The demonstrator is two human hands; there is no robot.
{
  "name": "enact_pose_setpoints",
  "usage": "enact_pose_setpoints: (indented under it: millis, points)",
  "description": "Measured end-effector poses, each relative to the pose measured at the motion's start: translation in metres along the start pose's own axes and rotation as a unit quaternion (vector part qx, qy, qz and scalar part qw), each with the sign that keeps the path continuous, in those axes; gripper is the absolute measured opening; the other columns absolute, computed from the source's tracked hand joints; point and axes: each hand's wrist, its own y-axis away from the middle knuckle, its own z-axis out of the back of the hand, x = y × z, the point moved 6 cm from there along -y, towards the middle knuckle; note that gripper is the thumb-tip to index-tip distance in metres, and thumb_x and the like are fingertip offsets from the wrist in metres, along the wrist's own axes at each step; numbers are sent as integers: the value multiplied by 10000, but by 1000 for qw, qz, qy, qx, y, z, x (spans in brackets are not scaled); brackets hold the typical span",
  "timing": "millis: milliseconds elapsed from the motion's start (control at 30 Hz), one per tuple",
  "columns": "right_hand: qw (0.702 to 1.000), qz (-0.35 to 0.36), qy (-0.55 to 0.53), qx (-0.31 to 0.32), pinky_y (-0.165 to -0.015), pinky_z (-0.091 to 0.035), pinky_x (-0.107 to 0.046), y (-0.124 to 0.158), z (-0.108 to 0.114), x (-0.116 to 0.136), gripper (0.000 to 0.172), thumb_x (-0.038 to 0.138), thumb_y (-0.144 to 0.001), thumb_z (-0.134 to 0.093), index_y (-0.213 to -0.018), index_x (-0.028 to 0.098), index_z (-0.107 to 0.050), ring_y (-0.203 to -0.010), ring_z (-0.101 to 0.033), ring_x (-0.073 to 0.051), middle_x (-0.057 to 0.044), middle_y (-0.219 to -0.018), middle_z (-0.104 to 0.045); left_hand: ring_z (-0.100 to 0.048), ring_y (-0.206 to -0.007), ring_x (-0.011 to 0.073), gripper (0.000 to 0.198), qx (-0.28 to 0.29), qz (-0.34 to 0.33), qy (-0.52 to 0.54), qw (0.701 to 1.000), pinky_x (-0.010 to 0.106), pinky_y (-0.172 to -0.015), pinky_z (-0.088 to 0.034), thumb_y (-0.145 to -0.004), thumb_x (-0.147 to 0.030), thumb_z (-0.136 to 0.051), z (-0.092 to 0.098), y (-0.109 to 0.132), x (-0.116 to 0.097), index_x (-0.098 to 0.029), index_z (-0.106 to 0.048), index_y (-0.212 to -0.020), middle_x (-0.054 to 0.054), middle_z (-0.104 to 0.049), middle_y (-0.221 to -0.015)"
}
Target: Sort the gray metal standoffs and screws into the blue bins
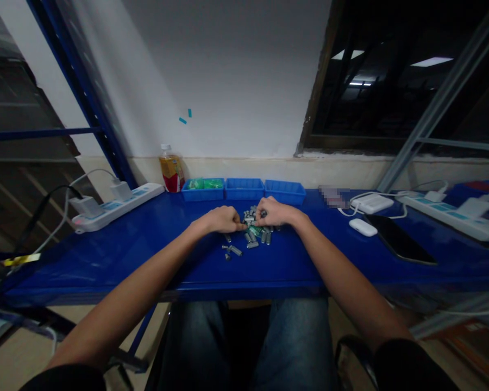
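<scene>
A pile of small grey metal cylinders point(252, 237) lies on the blue table, with bits of something green and clear among them. My left hand point(225, 219) is at the pile's left side, its fingers closed in a pinch; what they hold, if anything, is hidden. From the right, my right hand point(275, 210) reaches over the pile with bent, closed fingers. Dark grey metal shows at its fingertips, too small to make out. Nearer the front, a loose metal cylinder point(236, 250) lies beside a few smaller metal pieces point(227, 256).
Three blue trays stand along the wall; the left tray point(204, 194) holds green packets. A bottle point(171, 171) stands beside it. A power strip point(118, 209) lies at left. At right are a black phone point(401, 239), a white case point(363, 227), cables and another power strip point(452, 214).
</scene>
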Motion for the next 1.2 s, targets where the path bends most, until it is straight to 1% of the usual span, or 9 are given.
enact_pose_setpoints:
  millis: [133, 467, 633, 700, 800, 867, 933, 1067, 1200]
  points:
    - [994, 19, 49, 97, -710, -408, -290, 2, -10, 5, 114, 294, -640, -740, -660, 211, -665, -880, -489, -236, -55, -813, -576, -428, -405, 111, 243, 6, 29, 101, 994, 233, -434, -253, -617, -376, -623, -8, -2, 1, -173, -612, -485, -18, -498, -420]
    - [996, 27, 32, 82, -763, -416, -314, 3, -12, 5, 244, 256, -631, -741, -849, 218, -638, -905, -495, -235, -48, -895, -572, -441, -531, 124, 217, -173, 17, 152, 973, 235, -491, -294, -719, -275, -423, 29, -3, 15, -163, -513, -556, -7, -505, -533]
    - [997, 3, -82, 1, -711, -423, -280, -5, -8, 3, 198, 265, -706, -688, -877, 182, -630, -814, -548, -184, -37, -855, -622, -512, -604, 131, 106, -219, -43, 170, 960, 229, -574, -375, -717, -216, -435, 35, -1, 14, -166, -520, -679, -5, -561, -621]
    - [979, -64, -193, -29, -597, -415, -250, -9, -9, -3, 217, 357, -779, -624, -861, 157, -630, -661, -555, -148, -32, -756, -633, -532, -635, 134, 103, -252, -82, 156, 952, 231, -610, -404, -742, -213, -452, 36, 2, 7, -160, -539, -730, 4, -583, -668]
    - [915, -144, -375, -37, -475, -375, -234, -13, -20, -6, 471, 575, -829, -471, -743, 140, -628, -509, -519, -126, -33, -600, -607, -547, -710, 144, 126, -293, -150, 86, 940, 247, -680, -428, -806, -232, -466, 35, 9, -10, -158, -568, -797, 26, -600, -759]
    - [881, -145, -446, -61, -462, -369, -234, -15, -24, -2, 548, 648, -797, -444, -659, 144, -607, -485, -505, -124, -29, -553, -583, -549, -770, 158, 130, -290, -203, 36, 935, 270, -727, -433, -839, -233, -470, 29, 12, -23, -161, -577, -830, 44, -602, -818]
    - [875, -125, -455, -108, -472, -363, -235, -16, -23, 0, 524, 646, -762, -482, -622, 152, -584, -485, -486, -121, -9, -539, -561, -550, -823, 171, 127, -278, -237, 12, 931, 291, -765, -431, -854, -234, -479, 24, 13, -32, -164, -584, -837, 58, -603, -860]
    - [887, -89, -420, -167, -565, -375, -245, -15, -18, 2, 395, 533, -764, -529, -675, 157, -606, -589, -495, -137, 13, -609, -572, -564, -780, 174, 234, -298, -146, 107, 937, 296, -726, -430, -878, -332, -468, 28, 5, -19, -155, -607, -813, 57, -623, -815]
    - [949, 21, -242, -204, -712, -401, -290, -8, -5, 18, 253, 350, -838, -495, -801, 174, -673, -750, -522, -175, -19, -740, -583, -560, -632, 144, 491, -242, 6, 360, 901, 251, -561, -417, -869, -546, -388, 25, -7, 16, -114, -609, -790, 64, -605, -724]
